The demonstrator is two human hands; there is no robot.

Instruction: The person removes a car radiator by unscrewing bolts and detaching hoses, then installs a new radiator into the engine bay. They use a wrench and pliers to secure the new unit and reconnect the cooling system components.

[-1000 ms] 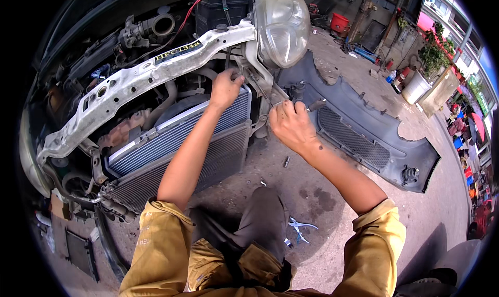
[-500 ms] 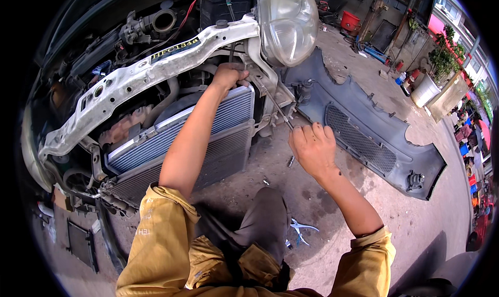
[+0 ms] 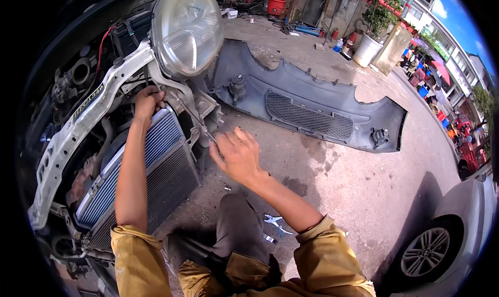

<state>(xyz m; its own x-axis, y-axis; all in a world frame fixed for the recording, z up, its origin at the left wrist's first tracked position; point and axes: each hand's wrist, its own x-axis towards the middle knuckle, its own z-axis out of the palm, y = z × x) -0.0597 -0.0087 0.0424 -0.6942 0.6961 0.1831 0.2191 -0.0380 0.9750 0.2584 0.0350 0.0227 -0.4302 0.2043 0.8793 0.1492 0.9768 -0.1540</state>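
Note:
At the open front of a car, my left hand [image 3: 148, 104] is curled beside the top corner of the blue-finned radiator [image 3: 139, 145], just below the pale metal crossbeam [image 3: 78, 121]. Its fingers are closed, and what they grip is hidden. Lower and to the right, my right hand [image 3: 238, 154] is closed around the near end of a thin metal rod [image 3: 209, 135]. That rod slants up and left along the bracket under the headlight [image 3: 188, 32]; its far end is hard to make out near my left fingers. A darker finned condenser [image 3: 156, 185] sits in front of the radiator.
A detached grey bumper [image 3: 312, 107] lies on the ground to the right. Blue-handled pliers [image 3: 275, 223] rest beside my knee. A silver car [image 3: 468, 219] stands at the lower right. Farther back are a red bucket [image 3: 276, 6] and a potted plant [image 3: 368, 48].
The view has swung to the right, so the car front sits farther left and the silver car shows more. Both hands stay at the same spots by the bracket, the right still holding the rod.

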